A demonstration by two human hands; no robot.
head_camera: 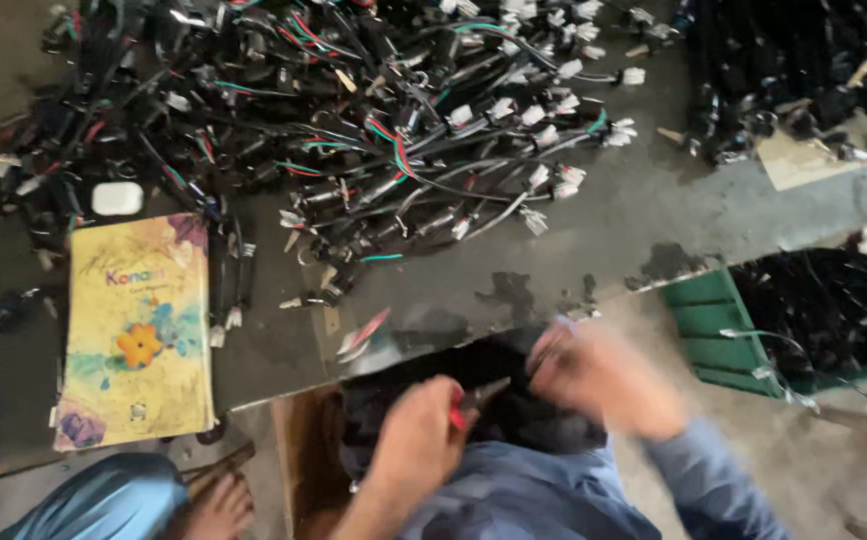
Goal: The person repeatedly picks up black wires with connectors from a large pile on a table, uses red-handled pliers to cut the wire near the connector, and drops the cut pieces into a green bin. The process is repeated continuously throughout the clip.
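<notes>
My left hand (416, 440) is closed around a small tool with red handles (474, 400), its dark jaws pointing right. My right hand (604, 385) is blurred by motion just to the right of the tool tip, fingers curled on something thin that I cannot make out. Both hands hover over my lap, above a dark bundle (474, 375) at the near edge of the grey worktable (644, 215). A large heap of black wire harnesses (384, 120) with white connectors and red and green leads covers the table beyond the hands.
A yellow notebook with a flower cover (136, 330) lies at the table's left, a small white case (117, 198) above it. A green crate (724, 330) holding black cables stands at the right. A second pile of dark parts (804, 70) fills the top right.
</notes>
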